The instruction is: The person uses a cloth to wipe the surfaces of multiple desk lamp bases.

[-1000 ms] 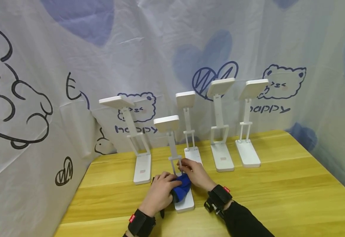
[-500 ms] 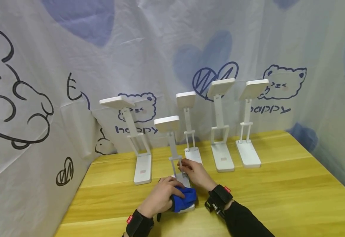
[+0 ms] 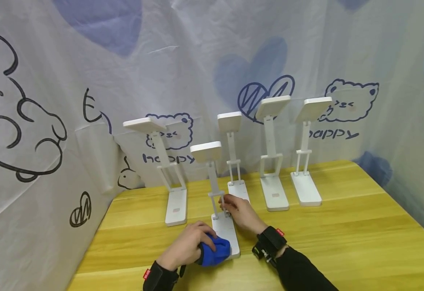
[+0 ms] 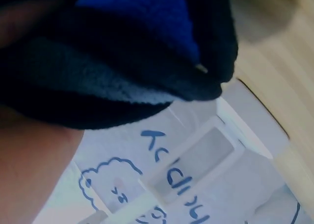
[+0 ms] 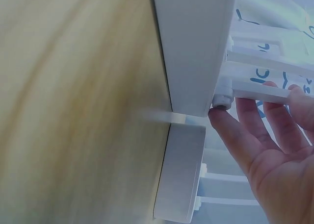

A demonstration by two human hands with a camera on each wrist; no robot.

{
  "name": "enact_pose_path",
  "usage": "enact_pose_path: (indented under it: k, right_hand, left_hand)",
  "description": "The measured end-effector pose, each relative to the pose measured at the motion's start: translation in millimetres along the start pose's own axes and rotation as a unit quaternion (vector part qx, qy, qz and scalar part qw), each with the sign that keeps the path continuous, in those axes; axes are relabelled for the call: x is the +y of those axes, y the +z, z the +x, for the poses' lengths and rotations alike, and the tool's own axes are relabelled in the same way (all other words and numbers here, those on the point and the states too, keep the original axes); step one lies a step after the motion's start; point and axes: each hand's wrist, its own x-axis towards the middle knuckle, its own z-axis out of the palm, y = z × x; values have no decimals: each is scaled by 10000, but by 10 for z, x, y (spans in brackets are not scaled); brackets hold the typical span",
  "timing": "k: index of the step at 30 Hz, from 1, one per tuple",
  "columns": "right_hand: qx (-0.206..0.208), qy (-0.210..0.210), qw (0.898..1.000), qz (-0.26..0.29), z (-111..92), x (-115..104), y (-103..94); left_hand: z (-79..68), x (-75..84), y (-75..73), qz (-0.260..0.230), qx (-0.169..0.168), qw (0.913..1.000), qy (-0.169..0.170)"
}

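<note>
A white folding desk lamp (image 3: 225, 232) stands nearest me, its flat head tilted above a slim two-legged arm. My left hand (image 3: 190, 245) grips a bunched blue cloth (image 3: 217, 251) with dark edging at the front left of that lamp's base. The cloth overlaps the base's front end; in the left wrist view the cloth (image 4: 142, 33) fills the upper part, blurred and dark. My right hand (image 3: 244, 213) holds one leg of the lamp's arm just above the base hinge. In the right wrist view, thumb and fingers of the right hand (image 5: 274, 150) pinch that leg (image 5: 260, 92).
Behind stand more white lamps: one at the left (image 3: 176, 208), one close behind the front lamp (image 3: 238, 189), and two at the right (image 3: 274, 193). They share a yellow wood-grain table (image 3: 343, 234). A patterned white curtain (image 3: 197, 72) hangs behind.
My left hand has drawn the blue cloth along the front lamp's base toward me and to the left, uncovering most of the base. The right hand stays on the lamp's arm.
</note>
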Motion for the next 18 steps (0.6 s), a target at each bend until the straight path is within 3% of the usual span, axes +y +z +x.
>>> enact_pose_path:
  k: [9,18]
  right_hand:
    - [11,59,9999,-116,23,-15,1]
    - [-34,72,10000,-38,5,-14,-2]
  left_hand:
    - [-25,-126,-14,313,319,9984,-344]
    - [19,-133,54,977,778,9896,-720]
